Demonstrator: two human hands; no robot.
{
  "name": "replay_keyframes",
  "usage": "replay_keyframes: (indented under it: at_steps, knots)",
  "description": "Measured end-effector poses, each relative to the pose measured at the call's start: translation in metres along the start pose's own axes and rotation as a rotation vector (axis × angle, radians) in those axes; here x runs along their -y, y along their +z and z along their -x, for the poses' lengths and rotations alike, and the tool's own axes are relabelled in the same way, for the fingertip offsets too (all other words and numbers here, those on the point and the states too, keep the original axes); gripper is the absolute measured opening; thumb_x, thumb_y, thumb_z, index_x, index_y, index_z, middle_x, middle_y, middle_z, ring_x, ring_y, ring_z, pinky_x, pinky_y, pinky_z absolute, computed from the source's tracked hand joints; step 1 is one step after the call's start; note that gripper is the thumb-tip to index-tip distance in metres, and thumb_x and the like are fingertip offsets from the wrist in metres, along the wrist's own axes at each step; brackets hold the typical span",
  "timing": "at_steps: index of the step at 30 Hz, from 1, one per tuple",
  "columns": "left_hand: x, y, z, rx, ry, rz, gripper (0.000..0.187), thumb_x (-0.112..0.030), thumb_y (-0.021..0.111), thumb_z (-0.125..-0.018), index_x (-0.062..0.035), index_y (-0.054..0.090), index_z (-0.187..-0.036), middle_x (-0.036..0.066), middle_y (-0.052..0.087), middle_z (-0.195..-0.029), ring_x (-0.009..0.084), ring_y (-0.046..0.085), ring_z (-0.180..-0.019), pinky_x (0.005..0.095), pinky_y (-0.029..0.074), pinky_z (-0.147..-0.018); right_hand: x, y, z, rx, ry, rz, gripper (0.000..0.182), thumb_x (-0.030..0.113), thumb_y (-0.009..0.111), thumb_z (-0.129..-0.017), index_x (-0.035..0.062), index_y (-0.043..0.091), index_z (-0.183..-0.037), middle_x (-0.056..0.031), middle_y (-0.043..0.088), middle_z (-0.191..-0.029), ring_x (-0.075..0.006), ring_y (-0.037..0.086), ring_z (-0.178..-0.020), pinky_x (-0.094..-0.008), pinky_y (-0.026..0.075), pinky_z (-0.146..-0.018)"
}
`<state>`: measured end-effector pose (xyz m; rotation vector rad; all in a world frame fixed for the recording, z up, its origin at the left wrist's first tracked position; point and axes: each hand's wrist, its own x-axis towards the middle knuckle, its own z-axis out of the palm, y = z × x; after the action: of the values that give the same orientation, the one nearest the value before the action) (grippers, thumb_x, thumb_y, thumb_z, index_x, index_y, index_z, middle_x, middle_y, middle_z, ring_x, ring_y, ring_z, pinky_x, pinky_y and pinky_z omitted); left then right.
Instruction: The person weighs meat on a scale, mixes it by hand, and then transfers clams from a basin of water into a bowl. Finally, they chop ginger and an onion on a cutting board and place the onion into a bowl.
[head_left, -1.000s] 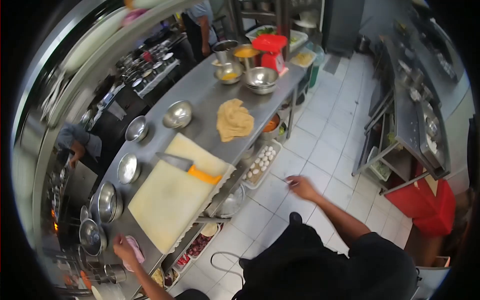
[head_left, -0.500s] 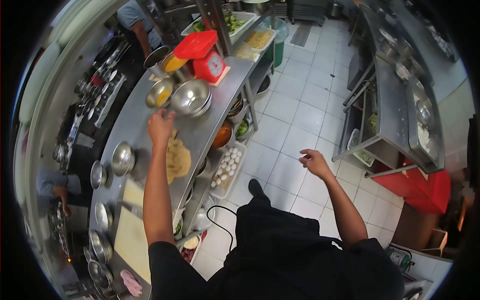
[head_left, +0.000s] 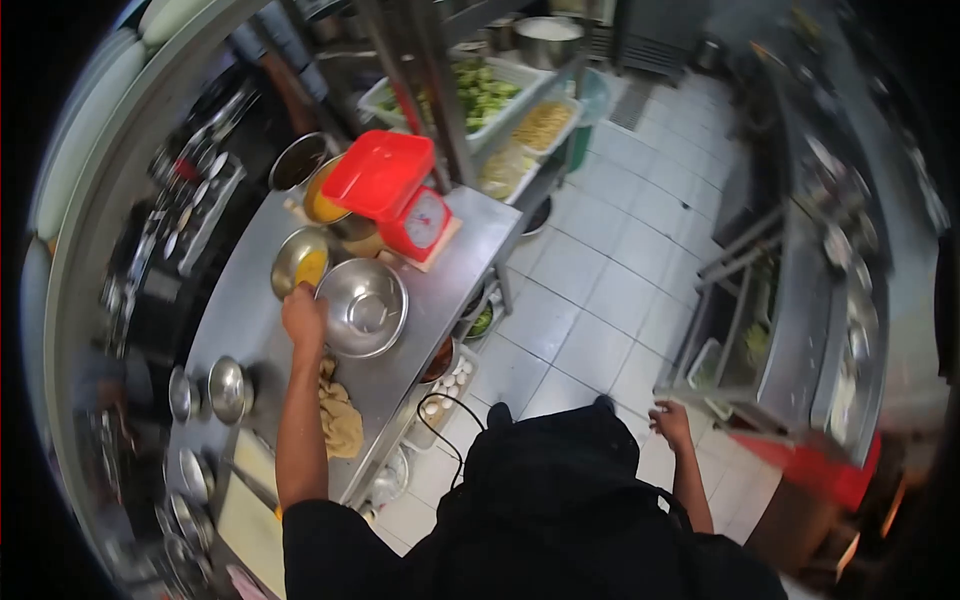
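Observation:
My left hand is closed at the near rim of a steel bowl with something yellow in it; the fingertips are partly hidden. Just right of that hand sits a larger, shiny steel mixing bowl. Behind them stands a pot of yellow liquid, beside a red kitchen scale on a board. A crumpled tan cloth lies near my left forearm. My right hand hangs away from the counter, holding nothing, its fingers loosely apart.
Several small steel bowls line the counter's left side, near a cutting board with a knife. Eggs sit on the shelf below. Tubs of greens stand at the back. A second steel counter runs along the right.
My left hand has reached forward to the bowl with the yellow contents and closed at its rim. My view has shifted forward along the counter. My right hand has dropped lower.

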<state>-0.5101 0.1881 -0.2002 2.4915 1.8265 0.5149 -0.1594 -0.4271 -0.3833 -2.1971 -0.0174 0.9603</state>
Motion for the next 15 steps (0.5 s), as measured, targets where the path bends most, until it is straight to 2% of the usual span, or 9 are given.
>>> replay_keyframes:
  at_steps: [4, 7, 10, 11, 13, 15]
  knots:
    - [-0.004, -0.015, -0.005, -0.086, -0.095, -0.027, 0.018, -0.013, 0.066, -0.071, -0.0043, 0.069, -0.086, 0.021, 0.068, -0.079, 0.0427, 0.066, -0.079, 0.0480, 0.053, -0.075, 0.033, -0.045, -0.076, 0.046, 0.097, -0.087, 0.042, 0.006, 0.067, -0.083, -0.0054, 0.059, -0.123, -0.0110, 0.067, -0.079, -0.0168, 0.063, -0.057, -0.0276, 0.047, -0.048]
    - [0.000, -0.041, 0.004, -0.041, -0.160, 0.025, 0.017, -0.016, 0.069, -0.068, -0.0046, 0.066, -0.081, 0.018, 0.068, -0.077, 0.0411, 0.065, -0.073, 0.0447, 0.052, -0.069, 0.069, -0.089, -0.175, 0.101, -0.037, -0.052, 0.042, 0.007, 0.067, -0.084, -0.0073, 0.058, -0.123, -0.0109, 0.067, -0.080, -0.0168, 0.064, -0.057, -0.0298, 0.047, -0.047]
    - [-0.018, -0.072, 0.049, -0.122, -0.395, 0.095, 0.015, -0.005, 0.070, -0.073, -0.0019, 0.056, -0.076, 0.012, 0.063, -0.069, 0.0232, 0.063, -0.059, 0.0389, 0.053, -0.059, 0.127, -0.126, -0.287, 0.130, -0.174, 0.062, 0.041, 0.006, 0.066, -0.086, -0.0058, 0.058, -0.123, -0.0111, 0.066, -0.079, -0.0169, 0.064, -0.059, -0.0301, 0.046, -0.048]
    - [-0.030, -0.081, 0.067, -0.163, -0.515, 0.257, 0.016, -0.003, 0.070, -0.074, -0.0026, 0.053, -0.076, 0.010, 0.062, -0.068, 0.0204, 0.062, -0.059, 0.0369, 0.053, -0.056, 0.163, -0.132, -0.309, 0.125, -0.225, 0.234, 0.040, 0.006, 0.066, -0.087, -0.0045, 0.059, -0.124, -0.0113, 0.065, -0.078, -0.0174, 0.063, -0.059, -0.0300, 0.046, -0.049]
    - [-0.060, -0.093, 0.099, -0.287, -0.733, 0.599, 0.020, 0.000, 0.069, -0.077, -0.0040, 0.049, -0.075, 0.006, 0.060, -0.068, 0.0146, 0.059, -0.059, 0.0328, 0.054, -0.051, 0.236, -0.131, -0.341, 0.174, -0.305, 0.243, 0.039, 0.007, 0.066, -0.087, -0.0043, 0.059, -0.124, -0.0109, 0.066, -0.078, -0.0169, 0.063, -0.060, -0.0291, 0.046, -0.050]
    - [-0.082, -0.104, 0.129, -0.359, -0.857, 0.661, 0.022, -0.001, 0.069, -0.080, -0.0063, 0.048, -0.075, 0.003, 0.058, -0.069, 0.0127, 0.058, -0.058, 0.0296, 0.054, -0.049, 0.301, -0.123, -0.364, 0.249, -0.410, 0.305, 0.038, 0.007, 0.065, -0.087, -0.0047, 0.059, -0.124, -0.0108, 0.066, -0.079, -0.0165, 0.063, -0.060, -0.0285, 0.046, -0.051]
